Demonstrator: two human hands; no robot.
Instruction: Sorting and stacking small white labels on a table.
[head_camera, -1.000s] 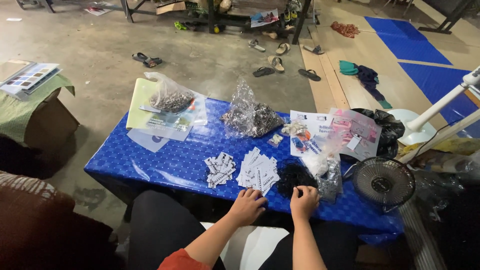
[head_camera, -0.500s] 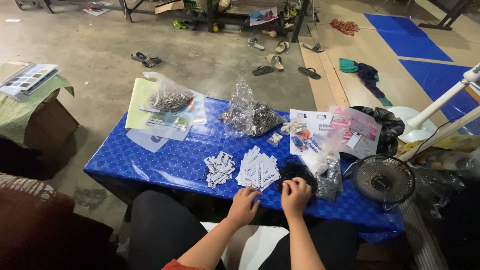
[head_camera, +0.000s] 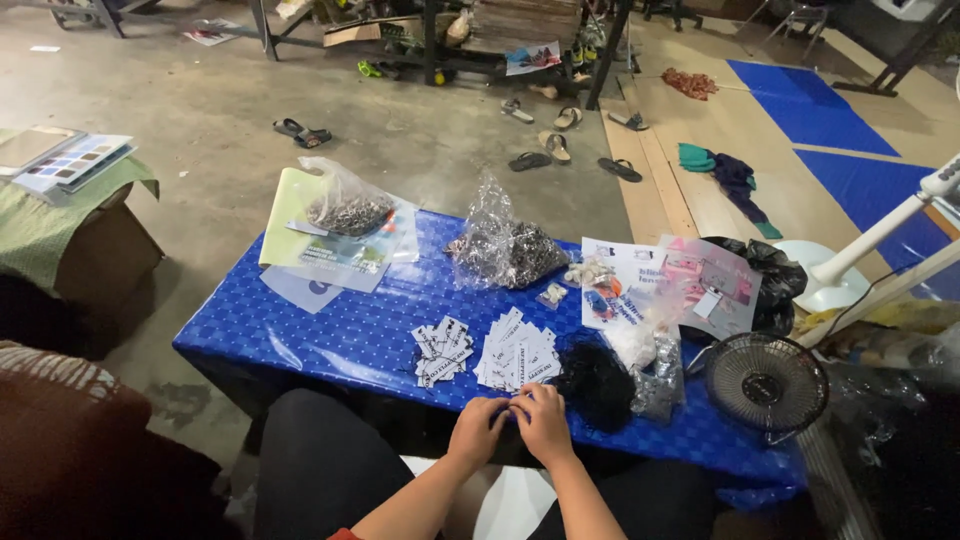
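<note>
My left hand (head_camera: 478, 428): at the near edge of the blue table (head_camera: 330, 335), fingers curled in, touching my right hand.
My right hand (head_camera: 545, 422): fingers bent, tips meeting my left hand's.
My grip: both hands pinch together, but I cannot tell what is between them; it is too small.
White cards (head_camera: 518, 356): a fanned pile just past my hands.
Smaller cards (head_camera: 441, 351): left of that pile.
Black pile (head_camera: 593, 381): just right of my right hand.
Small fan (head_camera: 766, 384): far right on the table.

Left hand (head_camera: 478, 428) and right hand (head_camera: 545, 422) meet fingertip to fingertip, forearms angled inward, fingers curled.
</note>
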